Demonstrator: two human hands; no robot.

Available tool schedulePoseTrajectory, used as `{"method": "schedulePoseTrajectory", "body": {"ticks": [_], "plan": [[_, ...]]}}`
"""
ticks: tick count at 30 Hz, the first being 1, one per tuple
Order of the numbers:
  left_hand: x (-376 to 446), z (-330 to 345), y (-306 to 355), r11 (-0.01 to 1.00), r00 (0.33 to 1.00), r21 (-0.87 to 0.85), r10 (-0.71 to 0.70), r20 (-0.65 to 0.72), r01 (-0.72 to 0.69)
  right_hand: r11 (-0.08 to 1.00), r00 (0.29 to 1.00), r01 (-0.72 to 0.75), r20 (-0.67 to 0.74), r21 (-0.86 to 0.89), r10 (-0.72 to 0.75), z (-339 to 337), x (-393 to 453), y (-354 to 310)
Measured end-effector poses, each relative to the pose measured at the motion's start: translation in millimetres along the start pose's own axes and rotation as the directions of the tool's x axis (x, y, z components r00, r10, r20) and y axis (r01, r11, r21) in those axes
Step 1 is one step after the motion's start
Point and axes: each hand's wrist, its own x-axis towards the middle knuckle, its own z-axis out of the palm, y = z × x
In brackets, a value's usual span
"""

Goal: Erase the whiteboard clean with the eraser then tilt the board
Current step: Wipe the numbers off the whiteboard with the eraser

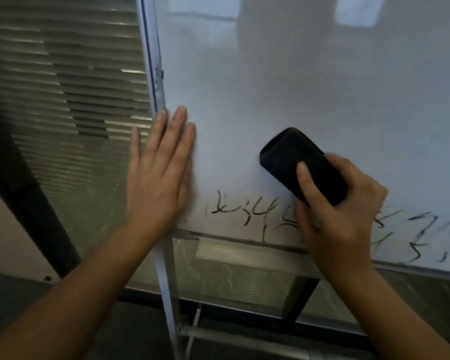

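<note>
The whiteboard (283,74) is white with a pale grey sheen, and its frame (153,74) is light silver-blue. Black scribbled marks (244,211) run in a line along its lower part, some smeared to grey at the right. The eraser (291,154) is plain black all over. Behind the board, the blinds (63,87) show thin horizontal stripes of beige and dark grey. A black post (24,190) slants across the left side.
</note>
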Motion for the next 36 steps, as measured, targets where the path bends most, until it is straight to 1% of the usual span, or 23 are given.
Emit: {"method": "schedulePoseTrajectory", "body": {"ticks": [3,4,5,7,10,13,15,16,17,18,19,20,21,22,23,24,25,26,27,31,32,33,36], "plan": [[-1.4,4.7,-1.8,0.998,0.999,-0.064,0.006,-0.049,-0.010,0.994,0.999,-0.025,0.042,0.110,0.021,25.4,0.9,-19.2],[-2.5,4.8,-2.4,0.997,0.998,-0.078,0.006,-0.058,-0.011,0.997,0.998,0.054,0.035,0.056,-0.056,33.8,-2.7,-24.8],[-2.7,4.3,-2.4,0.996,0.998,-0.089,0.006,-0.062,-0.012,0.983,0.983,0.184,0.015,-0.021,-0.184,40.7,-9.6,-28.0],[-3.2,3.4,-2.1,0.995,0.998,-0.094,0.021,-0.059,-0.026,0.908,0.914,0.406,0.051,-0.103,-0.402,50.8,-27.5,-33.2],[-5.4,4.7,-1.9,0.997,0.997,-0.050,0.059,-0.057,-0.062,0.855,0.844,0.517,0.187,-0.038,-0.503,57.6,-39.7,-39.9],[-8.8,6.5,-1.9,0.996,0.991,-0.016,0.082,-0.106,-0.084,0.793,0.769,0.609,0.255,-0.013,-0.586,52.6,-32.1,-33.8],[-12.4,10.2,-3.5,0.995,0.986,0.002,0.103,-0.132,-0.103,0.762,0.745,0.646,0.265,-0.054,-0.613,45.5,-21.3,-25.8],[-14.0,12.6,-4.5,0.994,0.984,0.010,0.107,-0.141,-0.106,0.777,0.774,0.620,0.253,-0.115,-0.580,41.6,-16.2,-22.1],[-15.4,14.9,-5.2,0.994,0.984,0.014,0.107,-0.146,-0.106,0.843,0.845,0.519,0.235,-0.144,-0.480,38.0,-13.3,-18.3],[-17.2,16.9,-5.4,0.995,0.983,0.014,0.104,-0.153,-0.103,0.921,0.919,0.360,0.225,-0.150,-0.323,34.1,-9.6,-14.8],[-18.5,18.6,-5.5,0.995,0.981,0.016,0.100,-0.163,-0.099,0.947,0.958,0.253,0.188,-0.199,-0.217,31.3,-6.0,-10.0],[-19.4,20.1,-4.6,0.995,0.979,0.019,0.099,-0.177,-0.097,0.957,0.980,0.161,0.158,-0.240,-0.125,29.6,-4.5,-7.5],[-20.7,21.1,-2.7,0.996,0.977,0.021,0.093,-0.189,-0.091,0.973,0.990,0.077,0.132,-0.219,-0.049,28.6,-5.0,-9.9],[-22.0,22.2,-0.6,0.996,0.976,0.022,0.084,-0.199,-0.081,0.987,0.995,0.043,0.091,-0.157,-0.029,29.3,-6.6,-13.2],[-23.6,23.1,2.0,0.998,0.977,0.021,0.067,-0.201,-0.064,0.996,0.996,0.048,0.084,-0.073,-0.042,30.9,-10.6,-15.3],[-24.8,24.3,4.8,0.999,0.979,0.021,0.044,-0.199,-0.040,0.977,0.984,0.175,0.067,-0.122,-0.167,33.6,-17.9,-18.0],[-26.0,25.5,7.7,1.000,0.981,0.027,0.021,-0.193,-0.016,0.940,0.948,0.317,0.064,-0.126,-0.311,37.3,-26.9,-19.1],[-27.1,27.0,9.8,0.999,0.983,0.035,0.002,-0.184,0.004,0.893,0.899,0.435,0.120,-0.118,-0.422,39.2,-33.5,-16.8],[-27.2,28.3,12.0,0.999,0.984,0.044,-0.006,-0.178,0.014,0.856,0.855,0.507,0.182,-0.104,-0.485,39.3,-38.3,-13.5],[-29.1,31.9,12.8,0.996,0.977,0.088,0.045,-0.210,-0.027,0.747,0.720,0.662,0.330,-0.062,-0.611,26.7,-37.5,2.9],[-30.3,32.4,13.0,0.995,0.976,0.100,0.051,-0.211,-0.031,0.737,0.711,0.672,0.334,-0.064,-0.619,22.9,-32.4,7.9],[-31.6,32.9,13.0,0.993,0.977,0.111,0.051,-0.208,-0.028,0.752,0.733,0.655,0.307,-0.074,-0.607,20.3,-26.5,13.4],[-33.5,33.7,13.3,0.989,0.978,0.149,0.043,-0.206,-0.012,0.866,0.883,0.468,0.128,-0.175,-0.452,12.7,-14.7,22.4]]}}
